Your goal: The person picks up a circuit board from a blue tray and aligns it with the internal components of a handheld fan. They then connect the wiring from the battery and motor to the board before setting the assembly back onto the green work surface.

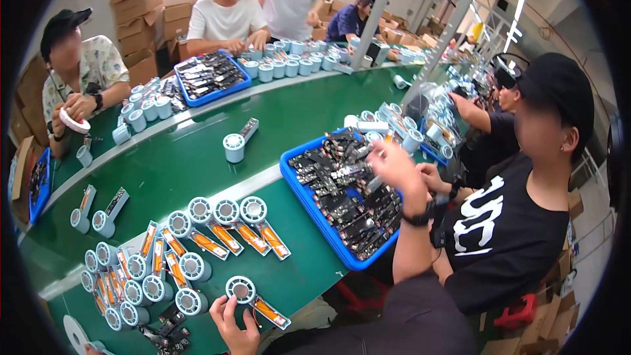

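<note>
My left hand (238, 330) is at the near edge of the green bench, fingers apart. Its fingertips touch the round head of a light-blue handheld fan body (241, 290), whose open handle shows an orange-wrapped battery (268, 310). My right hand (396, 167), with a dark band at the wrist, is raised over the far right side of a blue tray (309, 223). That tray holds a heap of small black circuit boards (358, 213). Motion smears the right fingers, so whether they grip a board does not show. Several similar fan bodies (190, 266) stand grouped left of my left hand.
A co-worker in black (506, 223) sits close on the right, one hand (434, 179) beside mine. The green conveyor (289, 118) carries a lone fan body (234, 148). Loose black boards (167, 335) lie at the near left. Across the belt, people work around another blue tray (190, 102).
</note>
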Demonstrator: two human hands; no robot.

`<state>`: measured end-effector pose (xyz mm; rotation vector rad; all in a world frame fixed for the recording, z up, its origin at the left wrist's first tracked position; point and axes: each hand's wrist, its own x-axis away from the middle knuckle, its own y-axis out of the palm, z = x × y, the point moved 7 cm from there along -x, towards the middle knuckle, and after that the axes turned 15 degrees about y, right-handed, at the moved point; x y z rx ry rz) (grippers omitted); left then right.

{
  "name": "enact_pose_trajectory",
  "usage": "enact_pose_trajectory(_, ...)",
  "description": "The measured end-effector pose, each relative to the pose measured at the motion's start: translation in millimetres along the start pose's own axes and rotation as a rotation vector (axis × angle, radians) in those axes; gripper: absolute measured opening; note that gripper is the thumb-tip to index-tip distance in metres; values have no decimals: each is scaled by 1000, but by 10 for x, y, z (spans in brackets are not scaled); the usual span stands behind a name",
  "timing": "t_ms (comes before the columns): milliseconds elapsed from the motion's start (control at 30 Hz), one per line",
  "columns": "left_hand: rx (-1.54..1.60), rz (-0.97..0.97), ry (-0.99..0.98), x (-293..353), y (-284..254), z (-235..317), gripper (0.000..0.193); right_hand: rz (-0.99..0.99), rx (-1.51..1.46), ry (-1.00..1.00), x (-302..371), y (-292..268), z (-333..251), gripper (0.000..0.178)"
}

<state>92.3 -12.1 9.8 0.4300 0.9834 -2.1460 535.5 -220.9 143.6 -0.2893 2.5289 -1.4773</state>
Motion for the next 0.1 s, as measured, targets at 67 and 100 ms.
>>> enact_pose_trajectory(67,32,-17,-11,108,23,-97,45,252,229,205,-692,-333,620,44)
enact_pose_trajectory(100,61,-9,-29,142,48,-159,50,245,235,199,-731,-293,598,44)
